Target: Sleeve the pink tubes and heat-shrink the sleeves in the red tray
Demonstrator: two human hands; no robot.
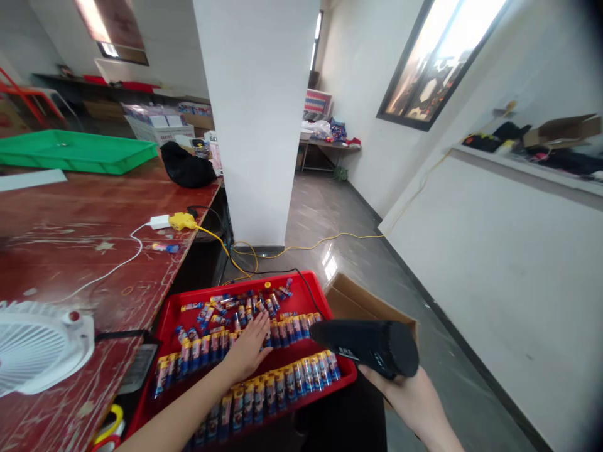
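Observation:
In the head view, my right hand (414,398) grips a black hair dryer (370,345) at the lower right. Its barrel points left over the edge of a red tray (348,375). My left hand (250,346) lies with fingers stretched out over the middle row of small tubes (217,345), seemingly touching their tops. The tubes have yellow caps and blue printed labels. A second upright row (282,383) stands along the near side. Behind the hand, more small tubes (207,314) lie loose and jumbled. My left palm hides part of the middle row.
A worn red table (155,276) on the left bears a white fan (42,348), a yellow socket (183,221) and a green tray (80,150). A black cord runs across the red tray. An open cardboard box (362,301) is right of it; a white pillar (257,125) rises behind.

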